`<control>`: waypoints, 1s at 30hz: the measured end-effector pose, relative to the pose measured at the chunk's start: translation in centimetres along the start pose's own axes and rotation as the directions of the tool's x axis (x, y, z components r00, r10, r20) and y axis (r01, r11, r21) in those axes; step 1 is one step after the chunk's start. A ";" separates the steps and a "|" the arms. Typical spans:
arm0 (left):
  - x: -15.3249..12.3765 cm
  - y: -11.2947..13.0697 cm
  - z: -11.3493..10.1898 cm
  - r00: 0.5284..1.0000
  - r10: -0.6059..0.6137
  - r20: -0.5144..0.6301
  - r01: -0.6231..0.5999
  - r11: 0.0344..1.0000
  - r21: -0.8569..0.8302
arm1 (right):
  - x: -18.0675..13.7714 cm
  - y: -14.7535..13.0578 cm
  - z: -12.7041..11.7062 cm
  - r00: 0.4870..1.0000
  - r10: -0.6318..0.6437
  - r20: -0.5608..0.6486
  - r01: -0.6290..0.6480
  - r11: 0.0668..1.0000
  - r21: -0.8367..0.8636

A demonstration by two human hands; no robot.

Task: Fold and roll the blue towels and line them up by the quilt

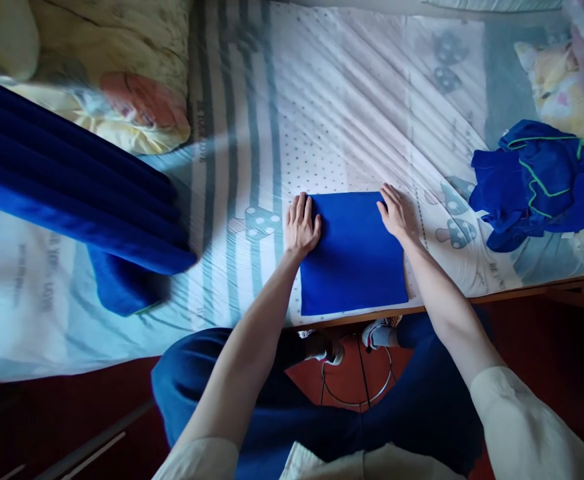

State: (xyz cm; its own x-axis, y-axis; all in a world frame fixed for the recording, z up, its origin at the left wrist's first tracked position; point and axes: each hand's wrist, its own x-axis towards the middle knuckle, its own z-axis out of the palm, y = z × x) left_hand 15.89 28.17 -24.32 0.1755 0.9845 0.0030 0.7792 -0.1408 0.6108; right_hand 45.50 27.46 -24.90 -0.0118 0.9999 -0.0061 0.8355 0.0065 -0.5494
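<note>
A blue cloth (355, 260), folded into a flat, nearly square shape, lies at the bed's front edge before me. My left hand (302, 223) rests flat on its upper left edge, fingers stretched away from me and the thumb on the cloth. At the upper right corner lies my right hand (395, 210), palm down with fingers extended, partly on the cloth and partly on the sheet. Neither hand grips anything. What kind of item the folded cloth is does not show.
On the right, crumpled blue clothing (547, 180) with green trim lies near a cat-faced cushion (559, 87). A blue curtain-like cloth (72, 180) hangs across the left. Behind it is a yellow pillow (122, 40). The patterned bed sheet (322, 100) has creases; its wooden edge (532, 290) is close to my knees.
</note>
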 end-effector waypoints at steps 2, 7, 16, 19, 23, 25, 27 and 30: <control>1.6 -0.5 -0.5 1.000 -0.014 -0.020 0.014 1.000 0.005 | 0.8 1.2 -1.0 0.999 0.013 -0.042 -0.012 1.000 0.021; 5.6 -2.1 -2.2 0.999 -0.009 0.031 0.010 0.999 -0.035 | 2.5 2.8 -2.4 0.998 0.060 -0.016 -0.059 0.997 0.053; 7.6 -3.9 -3.1 0.992 -0.117 0.050 0.121 0.988 -0.098 | 5.0 3.9 -1.6 0.988 0.133 -0.080 -0.124 0.987 0.104; 6.3 -2.3 -2.4 0.997 -0.077 0.009 0.077 0.995 -0.056 | 3.7 2.2 -0.6 0.990 0.060 -0.124 -0.054 0.997 0.050; 1.8 0.8 -0.4 0.995 0.099 -0.015 -0.099 0.995 0.021 | -0.5 -1.3 1.5 0.995 -0.094 -0.017 0.093 0.995 -0.039; -0.2 1.3 0.6 0.988 0.153 0.033 -0.154 0.987 0.036 | -2.3 -1.8 2.1 0.985 -0.154 0.083 0.161 0.983 -0.085; -1.0 1.1 1.4 0.984 0.167 0.063 -0.170 0.985 0.041 | -2.8 -1.3 2.1 0.983 -0.153 0.103 0.167 0.976 -0.140; -0.6 0.5 1.9 0.987 0.153 0.054 -0.155 0.987 0.042 | -2.0 -0.9 1.5 0.996 -0.081 0.027 0.084 0.976 -0.199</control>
State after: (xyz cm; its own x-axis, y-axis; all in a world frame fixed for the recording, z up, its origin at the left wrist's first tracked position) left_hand 17.37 27.34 -25.55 0.3248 0.9443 0.0536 0.7669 -0.2961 0.5694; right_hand 43.95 25.45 -25.60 -0.0942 0.9954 0.0153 0.9239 0.0931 -0.3710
